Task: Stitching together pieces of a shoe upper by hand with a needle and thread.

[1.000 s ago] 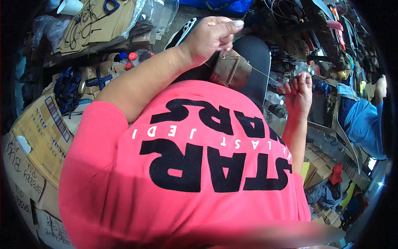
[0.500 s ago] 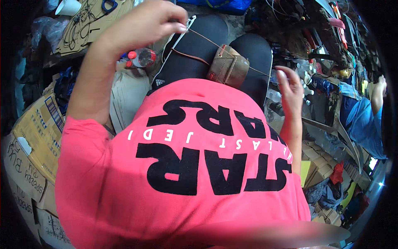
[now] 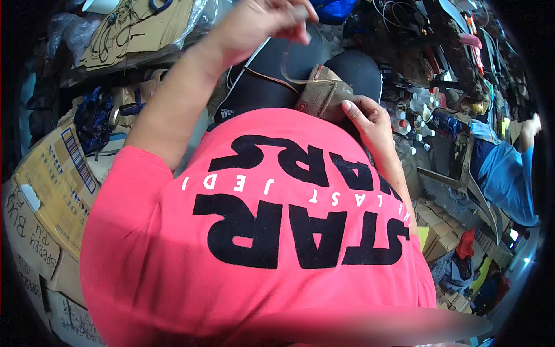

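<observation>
A brown leather piece [image 3: 321, 98] with a raised row of stitching and a bit of red at its edge sits between my black-clad thighs. At its right edge my right hand [image 3: 370, 118] is closed, thumb against bent fingers, gripping the leather. Up and to the left, above my left thigh, is my left hand [image 3: 280, 20], its fingers bent and smeared by motion; whether they hold anything is unclear. A thin brown thread [image 3: 283, 61] curves slackly from below that hand to the leather. A flat brown strap [image 3: 272, 78] crosses my left thigh to the piece.
Cardboard sheets [image 3: 141, 34] with a black cord lie at the upper left. A yellow printed carton [image 3: 55, 173] stands at the left. Several small bottles [image 3: 413, 121] cluster right of my knee, near a wooden frame [image 3: 462, 188]. Another person's blue sleeve [image 3: 503, 173] shows far right.
My left hand has swung up and right, and the thread, stretched taut before, now hangs slack. My right hand has come in from the right onto the leather piece.
</observation>
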Demonstrator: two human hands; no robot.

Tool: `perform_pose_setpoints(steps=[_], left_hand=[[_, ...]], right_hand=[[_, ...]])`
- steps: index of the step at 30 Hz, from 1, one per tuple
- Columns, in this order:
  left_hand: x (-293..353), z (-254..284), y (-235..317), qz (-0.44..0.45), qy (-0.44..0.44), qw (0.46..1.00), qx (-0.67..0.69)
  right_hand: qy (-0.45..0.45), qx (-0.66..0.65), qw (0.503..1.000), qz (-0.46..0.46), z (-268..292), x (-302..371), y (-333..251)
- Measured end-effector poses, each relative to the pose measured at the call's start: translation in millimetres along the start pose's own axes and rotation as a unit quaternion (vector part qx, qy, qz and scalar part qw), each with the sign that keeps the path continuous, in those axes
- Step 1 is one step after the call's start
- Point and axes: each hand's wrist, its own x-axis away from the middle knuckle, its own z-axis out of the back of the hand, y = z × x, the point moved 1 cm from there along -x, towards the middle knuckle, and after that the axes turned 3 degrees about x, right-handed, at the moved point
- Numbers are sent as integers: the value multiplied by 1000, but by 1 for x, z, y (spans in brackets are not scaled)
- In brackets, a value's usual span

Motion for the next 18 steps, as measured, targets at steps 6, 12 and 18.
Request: perform_pose_setpoints(steps=[6,12,18], left_hand=[[6,-30,-42,-89,-147,824,-540],[1,-34,-42,-64,-155,810,-563],[-1,-36,-42,-73,-157,809,-561]], right_hand=[[3,-2,1000,-1,-1,1,1],[10,25,999,19,0,2,2],[11,8,1000,15,-2,1,3]])
